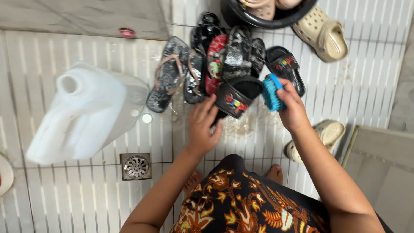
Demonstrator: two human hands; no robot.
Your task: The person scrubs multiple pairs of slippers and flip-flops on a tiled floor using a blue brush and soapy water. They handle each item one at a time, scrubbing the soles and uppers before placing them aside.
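My left hand grips a black slide sandal with a coloured pattern on its strap, holding it tilted above the wet tiled floor. My right hand holds a blue scrub brush right beside the sandal's open end. Just beyond them lies a row of wet footwear: a pair of black flip-flops with pinkish straps, a red patterned sandal, and another black slide.
A large white plastic jerrycan lies on its side at left, near a square floor drain. A dark basin with shoes sits at the top. Beige clogs lie at upper right and right. My bare feet show below.
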